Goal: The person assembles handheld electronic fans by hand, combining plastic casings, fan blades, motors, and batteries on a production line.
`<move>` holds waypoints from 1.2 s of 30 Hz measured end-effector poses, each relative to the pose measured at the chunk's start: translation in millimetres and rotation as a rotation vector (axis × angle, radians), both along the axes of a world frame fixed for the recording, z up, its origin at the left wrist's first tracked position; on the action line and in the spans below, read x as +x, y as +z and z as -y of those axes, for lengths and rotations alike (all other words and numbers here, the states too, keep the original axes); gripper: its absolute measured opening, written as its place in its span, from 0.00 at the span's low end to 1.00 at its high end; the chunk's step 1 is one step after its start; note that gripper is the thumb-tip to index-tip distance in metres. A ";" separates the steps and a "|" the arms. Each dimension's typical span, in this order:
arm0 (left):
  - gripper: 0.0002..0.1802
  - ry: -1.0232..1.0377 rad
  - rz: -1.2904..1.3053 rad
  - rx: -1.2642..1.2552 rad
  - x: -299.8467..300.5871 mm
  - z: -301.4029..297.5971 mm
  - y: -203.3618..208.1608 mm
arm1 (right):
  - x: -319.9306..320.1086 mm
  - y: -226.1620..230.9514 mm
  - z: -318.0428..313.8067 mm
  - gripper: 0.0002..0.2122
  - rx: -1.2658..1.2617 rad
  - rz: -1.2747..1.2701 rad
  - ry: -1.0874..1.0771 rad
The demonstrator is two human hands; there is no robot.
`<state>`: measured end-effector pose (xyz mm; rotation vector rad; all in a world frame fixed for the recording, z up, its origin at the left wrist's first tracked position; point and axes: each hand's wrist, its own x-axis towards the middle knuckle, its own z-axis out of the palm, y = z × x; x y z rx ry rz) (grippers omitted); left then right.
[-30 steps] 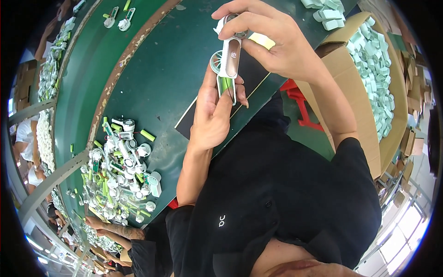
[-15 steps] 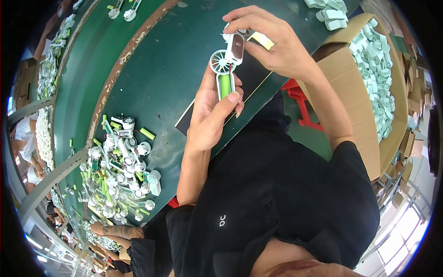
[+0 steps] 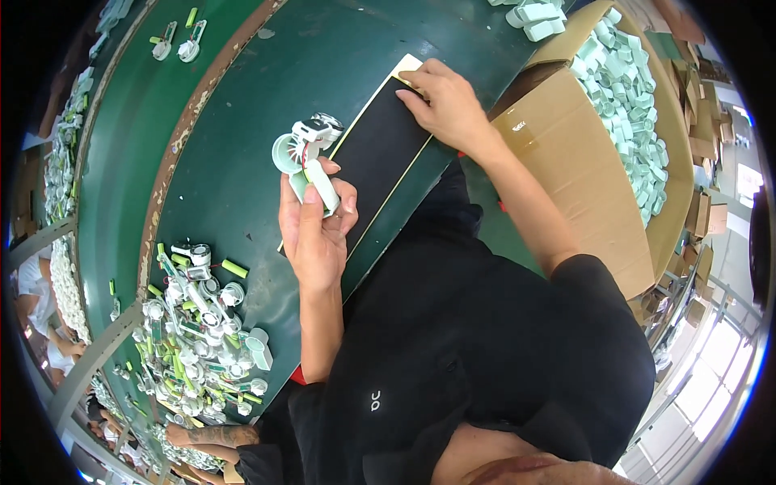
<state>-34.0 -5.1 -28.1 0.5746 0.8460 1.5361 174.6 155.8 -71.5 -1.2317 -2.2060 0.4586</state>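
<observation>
Head cam, left hand (image 3: 315,238) gripping popped-open mini fan (image 3: 316,178), right hand (image 3: 446,103) curled at black mat (image 3: 376,153), can't tell if pinching

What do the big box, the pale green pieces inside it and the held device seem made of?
Box: likely cardboard, matte brown, with bent flaps and shiny tape.
Pale green pieces: probably moulded plastic, smooth, given their even colour and similar shapes.
Device in the left hand: pale shell, seemingly smooth plastic from its clean curves; other parts too small to tell.
</observation>
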 end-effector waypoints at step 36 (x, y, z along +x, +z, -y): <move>0.40 -0.009 -0.393 -0.046 31.1 1.9 -27.3 | -7.1 128.3 31.8 0.05 -0.801 -0.289 0.446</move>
